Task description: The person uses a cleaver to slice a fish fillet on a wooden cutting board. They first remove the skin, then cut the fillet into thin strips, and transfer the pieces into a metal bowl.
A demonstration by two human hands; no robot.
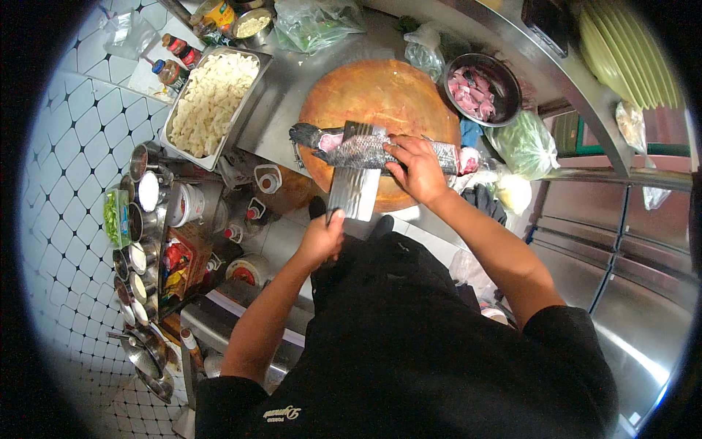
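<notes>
My left hand (321, 238) grips the handle of a broad steel cleaver (354, 192). The blade lies nearly flat and runs crosswise behind a dark-scaled fish (356, 151), showing on both sides of it. Whether the blade is inside the flesh or wholly under the fish cannot be told. My right hand (419, 167) presses down on the fish's side with spread fingers. Pink cut flesh shows near the dark tail (304, 134) at left and at the fish's right end. Beneath everything is a round wooden chopping block (378, 93).
A black bowl of pink fish pieces (513, 90) stands right of the block. Left sits a steel tray of pale chopped food (214, 104). Bagged greens (318, 27) lie behind, another bag (524, 145) at right. A metal shelf edge (598, 120) overhangs the right side.
</notes>
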